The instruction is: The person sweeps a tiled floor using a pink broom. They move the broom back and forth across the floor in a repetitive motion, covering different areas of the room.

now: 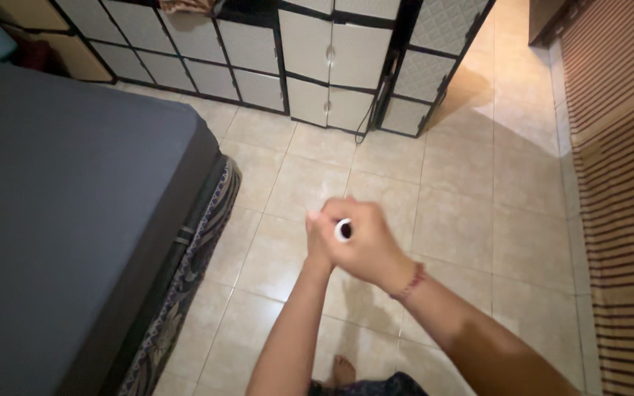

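The right hand [367,246] is closing its grip around a small white ring-shaped object [343,230], held above the tiled floor [471,198] with the left hand [318,238] pressing alongside, and it is looking light, rigid and best pinched by its rim.

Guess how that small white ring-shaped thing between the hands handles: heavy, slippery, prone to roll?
Probably light: the small white ring sits pinched by the right hand, left hand alongside. Its round shape suggests it would roll on the floor tiles. Slipperiness can't be judged.

Head camera looks steeply down, close above the floor [464,183].
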